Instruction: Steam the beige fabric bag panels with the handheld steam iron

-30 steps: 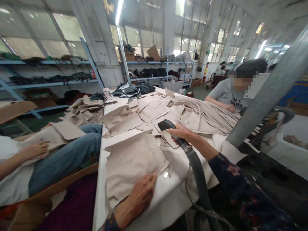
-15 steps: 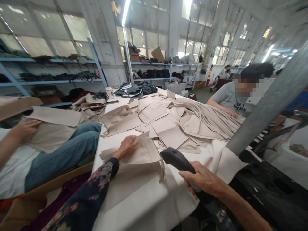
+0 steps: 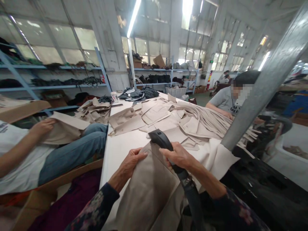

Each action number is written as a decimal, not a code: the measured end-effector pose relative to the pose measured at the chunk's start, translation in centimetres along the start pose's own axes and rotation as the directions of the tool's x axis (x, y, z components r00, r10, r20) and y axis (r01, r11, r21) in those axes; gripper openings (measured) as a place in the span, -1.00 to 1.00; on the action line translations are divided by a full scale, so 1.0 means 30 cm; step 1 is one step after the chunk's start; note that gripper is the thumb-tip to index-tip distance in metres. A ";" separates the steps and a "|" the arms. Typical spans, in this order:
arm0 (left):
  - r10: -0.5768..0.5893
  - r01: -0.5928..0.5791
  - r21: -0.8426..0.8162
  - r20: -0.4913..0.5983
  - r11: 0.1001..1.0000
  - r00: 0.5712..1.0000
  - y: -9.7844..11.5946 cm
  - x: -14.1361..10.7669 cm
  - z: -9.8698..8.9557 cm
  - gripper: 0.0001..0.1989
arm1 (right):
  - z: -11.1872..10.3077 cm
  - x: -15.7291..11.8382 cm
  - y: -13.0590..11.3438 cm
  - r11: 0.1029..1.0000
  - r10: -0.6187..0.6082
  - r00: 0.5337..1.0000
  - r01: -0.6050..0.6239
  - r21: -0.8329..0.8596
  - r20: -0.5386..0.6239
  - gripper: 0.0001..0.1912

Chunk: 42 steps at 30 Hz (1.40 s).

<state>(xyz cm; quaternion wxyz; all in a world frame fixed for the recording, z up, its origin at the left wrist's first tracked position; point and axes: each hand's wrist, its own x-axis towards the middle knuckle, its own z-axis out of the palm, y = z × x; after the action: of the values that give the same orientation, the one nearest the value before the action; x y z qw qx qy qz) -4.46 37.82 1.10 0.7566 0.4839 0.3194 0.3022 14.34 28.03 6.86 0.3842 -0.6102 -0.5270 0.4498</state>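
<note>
My left hand (image 3: 132, 163) pinches the upper left edge of a beige fabric piece (image 3: 146, 186), which hangs down toward me over the near part of the white table (image 3: 108, 163). My right hand (image 3: 179, 155) is wrapped round the handle of a black nozzle tool (image 3: 160, 138) with a thick hose running down. The tool's head is over the top edge of the fabric, a little right of my left fingertips. Beyond it, flat beige pieces (image 3: 154, 112) and a bundle of long beige strips (image 3: 207, 117) cover much of the table.
A slanted metal pole (image 3: 260, 80) rises at the right. One person in jeans (image 3: 74, 160) sits at the left, handling beige fabric; another in a grey shirt (image 3: 218, 101) is across the table. A white bin (image 3: 286, 154) stands at the right, and blue shelves (image 3: 72, 68) line the back.
My left hand has lifted the fabric off the table and toward me. My right hand has brought the black tool up and left to the fabric's top edge. The view has shifted slightly.
</note>
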 end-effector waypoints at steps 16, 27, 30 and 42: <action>0.246 -0.219 0.136 -0.233 0.966 0.941 0.219 -0.159 -0.035 -0.74 | -0.019 -0.128 -0.074 1.000 0.024 0.991 -0.025 -0.007 -0.129 -0.68; 0.370 -0.452 0.841 0.537 -0.296 0.758 0.230 -0.105 0.103 -0.61 | -0.121 -0.274 0.078 0.996 0.086 0.970 -0.089 0.000 -0.228 -0.59; 0.128 -0.414 0.865 0.462 -0.283 0.878 -0.061 -0.076 0.081 -0.67 | -0.118 -0.310 0.103 0.985 0.167 0.962 -0.171 0.000 -0.217 -0.59; 0.268 -0.203 0.978 0.211 -0.058 0.940 -0.152 -0.080 -0.155 -0.70 | 0.009 -0.271 0.217 0.966 0.257 0.965 -0.257 -0.007 0.043 -0.70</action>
<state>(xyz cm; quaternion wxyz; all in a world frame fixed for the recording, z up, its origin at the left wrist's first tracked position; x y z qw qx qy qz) -8.86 36.89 -4.17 0.1179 0.9145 0.3672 0.1226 15.71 19.02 1.83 0.3107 -0.6637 -0.4518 0.5088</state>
